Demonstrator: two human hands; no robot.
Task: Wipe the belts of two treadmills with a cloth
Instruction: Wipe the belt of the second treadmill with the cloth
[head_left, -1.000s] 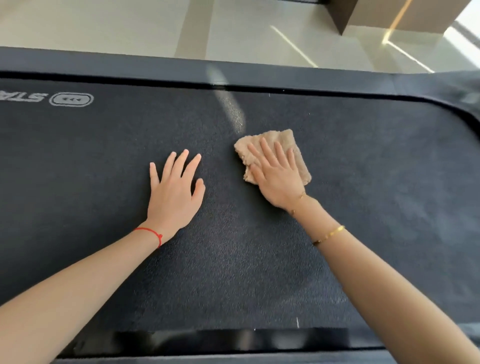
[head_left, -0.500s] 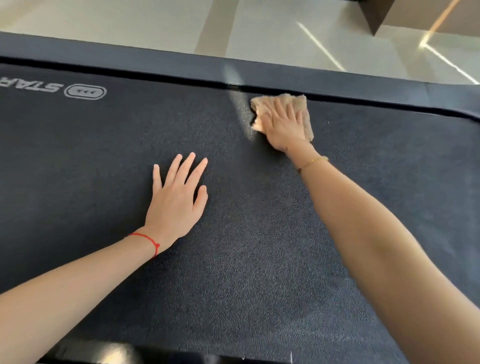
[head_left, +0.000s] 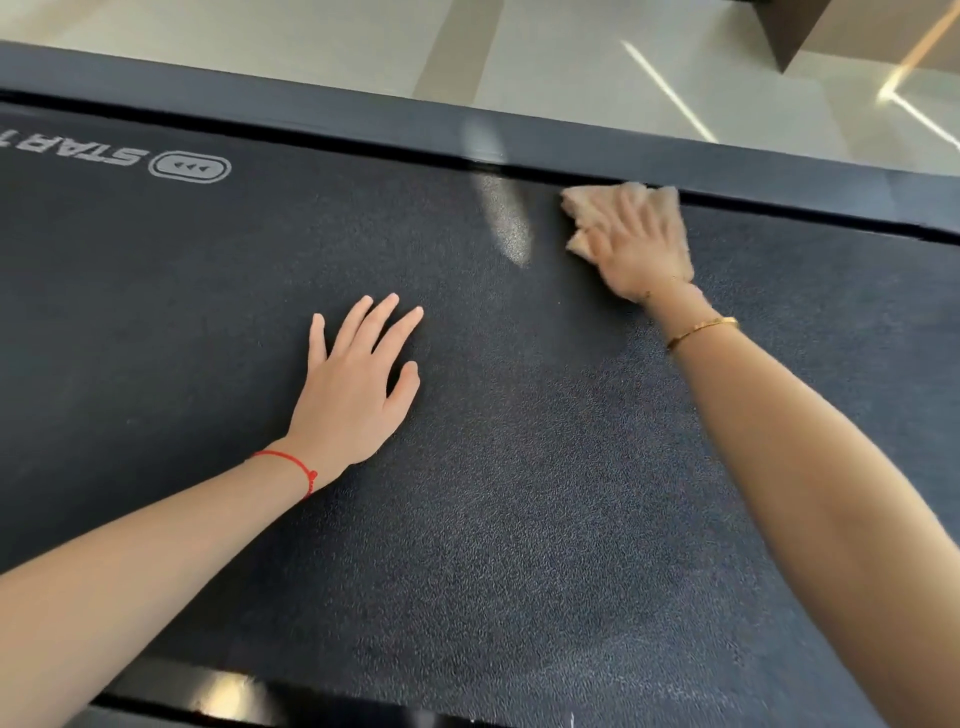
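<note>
A dark textured treadmill belt (head_left: 519, 493) fills most of the head view. My left hand (head_left: 353, 395) lies flat on the belt with straight fingers, a red string on its wrist. My right hand (head_left: 636, 249) presses a beige cloth (head_left: 576, 205) flat against the belt at its far edge, fingers spread and blurred by motion. A gold bracelet sits on the right wrist. Most of the cloth is hidden under the hand.
A dark side rail (head_left: 311, 111) runs along the belt's far edge, and a glossy near rail (head_left: 218, 696) along the bottom. White lettering and a logo (head_left: 189, 167) mark the belt at upper left. Beyond lies a pale tiled floor (head_left: 571, 67) and a dark block (head_left: 784, 31).
My right hand slid the cloth from mid-belt out to the far edge, then slightly to the right along it. My left hand stayed planted on the belt.
</note>
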